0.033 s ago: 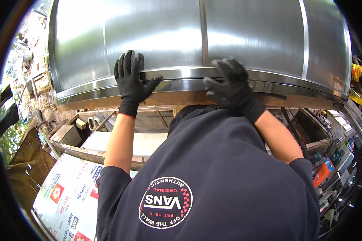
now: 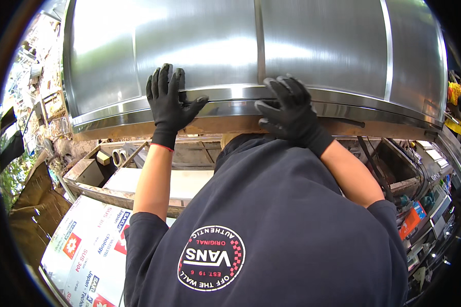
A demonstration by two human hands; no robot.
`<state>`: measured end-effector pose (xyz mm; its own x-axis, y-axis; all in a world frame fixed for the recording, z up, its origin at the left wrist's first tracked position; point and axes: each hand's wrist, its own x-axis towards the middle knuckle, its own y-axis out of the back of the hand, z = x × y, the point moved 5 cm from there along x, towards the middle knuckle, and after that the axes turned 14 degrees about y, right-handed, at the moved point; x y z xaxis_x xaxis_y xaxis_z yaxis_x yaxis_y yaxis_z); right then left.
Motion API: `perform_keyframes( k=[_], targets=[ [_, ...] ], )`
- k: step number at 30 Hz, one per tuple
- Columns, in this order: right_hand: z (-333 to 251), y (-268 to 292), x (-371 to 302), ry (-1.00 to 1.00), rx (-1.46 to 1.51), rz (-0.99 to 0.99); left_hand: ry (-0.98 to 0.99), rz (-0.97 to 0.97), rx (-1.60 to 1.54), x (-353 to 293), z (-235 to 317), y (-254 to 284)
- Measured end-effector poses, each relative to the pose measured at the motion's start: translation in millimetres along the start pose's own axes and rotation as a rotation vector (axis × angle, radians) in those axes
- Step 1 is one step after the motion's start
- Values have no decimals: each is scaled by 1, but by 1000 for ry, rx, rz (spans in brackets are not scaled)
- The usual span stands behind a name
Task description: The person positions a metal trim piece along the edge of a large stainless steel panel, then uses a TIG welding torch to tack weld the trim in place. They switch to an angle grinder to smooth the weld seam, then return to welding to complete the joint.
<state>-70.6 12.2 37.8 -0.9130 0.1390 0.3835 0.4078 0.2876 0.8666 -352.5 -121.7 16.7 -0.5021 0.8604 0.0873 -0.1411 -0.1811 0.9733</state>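
In front of me lies a wide brushed stainless steel panel (image 2: 200,46) with raised metal strips across it and a folded, shiny front edge. My left hand (image 2: 166,100), in a black glove, rests at that edge with fingers spread forward on the steel and the thumb out to the right. My right hand (image 2: 291,105), also black-gloved, is over the same edge farther right. Its fingers are apart and slightly bent, with nothing seen in them; whether the palm touches the steel is hidden. A thin dark rod (image 2: 343,122) sticks out beside it along the edge.
Under the panel runs a brown base strip (image 2: 210,126). Below stand a frame with a pale board (image 2: 184,183), a box (image 2: 84,173) and printed film-covered sheet (image 2: 87,250) at left. Cables and an orange-blue item (image 2: 412,220) crowd the right.
My right hand has shifted slightly to the left along the edge. The left hand and the panel look almost the same.
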Motion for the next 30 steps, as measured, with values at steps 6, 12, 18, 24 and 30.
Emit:
perform_keyframes(
  k=[6,12,18,24,30],
  targets=[
    [-5,-19,3,-39,26,2,-1,39,-14,2,1,-1],
    [-3,-18,-1,-9,-3,18,-281,52,-127,-21,35,-17],
    [3,-6,-6,-11,16,-33,-418,-66,-106,-33,76,-12],
    [0,-9,-4,8,-19,-36,-415,-12,-115,-36,75,-21],
    [-2,-14,0,-32,-46,-47,-410,-27,-94,-35,78,-18]
  ],
)
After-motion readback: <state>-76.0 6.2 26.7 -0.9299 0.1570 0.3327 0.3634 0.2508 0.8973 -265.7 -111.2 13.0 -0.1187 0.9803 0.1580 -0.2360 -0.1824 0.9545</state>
